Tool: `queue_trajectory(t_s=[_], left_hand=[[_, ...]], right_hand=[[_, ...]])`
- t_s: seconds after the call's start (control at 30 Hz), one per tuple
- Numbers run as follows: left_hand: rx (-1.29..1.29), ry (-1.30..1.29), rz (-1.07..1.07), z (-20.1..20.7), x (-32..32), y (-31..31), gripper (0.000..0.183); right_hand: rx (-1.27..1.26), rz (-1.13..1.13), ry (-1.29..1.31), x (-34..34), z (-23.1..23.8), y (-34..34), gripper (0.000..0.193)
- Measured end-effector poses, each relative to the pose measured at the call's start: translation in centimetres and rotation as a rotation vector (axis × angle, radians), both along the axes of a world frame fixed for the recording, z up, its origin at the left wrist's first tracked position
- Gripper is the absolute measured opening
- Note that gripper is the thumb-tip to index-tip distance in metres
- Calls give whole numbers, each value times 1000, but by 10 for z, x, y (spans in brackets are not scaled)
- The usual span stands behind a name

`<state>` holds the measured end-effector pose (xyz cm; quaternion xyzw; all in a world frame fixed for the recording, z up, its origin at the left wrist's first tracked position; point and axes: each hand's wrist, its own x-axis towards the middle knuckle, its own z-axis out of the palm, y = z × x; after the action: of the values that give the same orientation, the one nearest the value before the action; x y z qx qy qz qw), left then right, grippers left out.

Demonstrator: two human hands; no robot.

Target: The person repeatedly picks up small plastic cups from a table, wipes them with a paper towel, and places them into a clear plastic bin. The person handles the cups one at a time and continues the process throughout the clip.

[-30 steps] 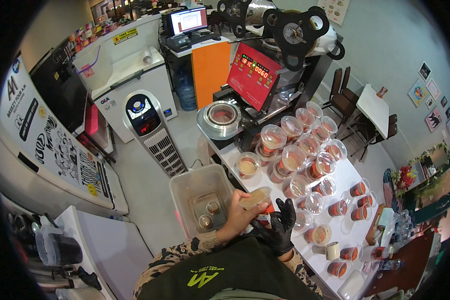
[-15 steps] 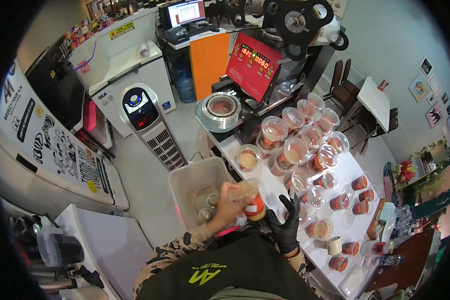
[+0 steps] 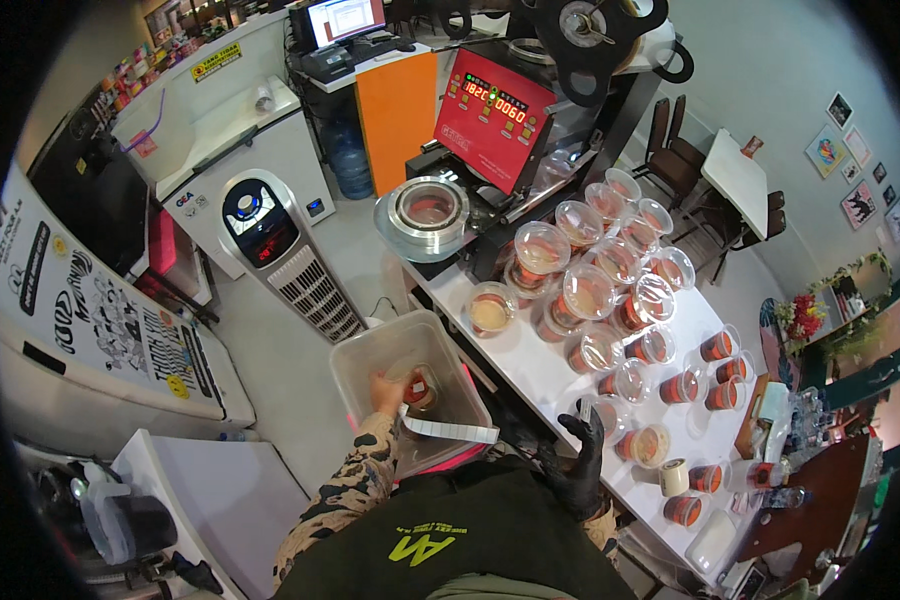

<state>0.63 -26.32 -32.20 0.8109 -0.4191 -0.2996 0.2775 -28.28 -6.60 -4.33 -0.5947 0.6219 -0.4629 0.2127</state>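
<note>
Bare left hand (image 3: 383,392) down inside translucent plastic bin (image 3: 362,352), fingers closed on sealed clear cup of reddish drink (image 3: 417,386). Black-gloved right hand (image 3: 582,447) open, empty, at white counter (image 3: 530,360) edge. Beyond: dozens of filled cups (image 3: 610,290) waiting, so early going. Further out: red-panelled sealing machine (image 3: 490,110), grey floor.

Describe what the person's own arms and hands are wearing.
The left hand is bare; its forearm wears a long sleeve with a tan-and-black camouflage pattern. The right hand wears a black glove covering all the fingers, with a strip of the same patterned sleeve at the wrist.
</note>
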Motion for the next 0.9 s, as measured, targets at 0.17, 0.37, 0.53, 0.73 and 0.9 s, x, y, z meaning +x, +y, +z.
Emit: queue_trajectory(t_s=[0.17, 0.37, 0.53, 0.73, 0.9], left_hand=[[131, 1532, 236, -38, -4, 9, 48], [5, 1628, 576, -10, -26, 18, 38], [18, 1440, 501, -74, -9, -1, 34], [50, 973, 304, -164, 19, -18, 27], [194, 594, 129, -182, 35, -15, 24]], right_hand=[[13, -115, -115, 7, -3, 8, 85], [-14, -98, 22, 8, -4, 12, 86], [37, -123, 20, 9, -8, 17, 85], [72, -146, 84, 14, -20, 19, 83], [90, -130, 88, 16, -18, 19, 82]])
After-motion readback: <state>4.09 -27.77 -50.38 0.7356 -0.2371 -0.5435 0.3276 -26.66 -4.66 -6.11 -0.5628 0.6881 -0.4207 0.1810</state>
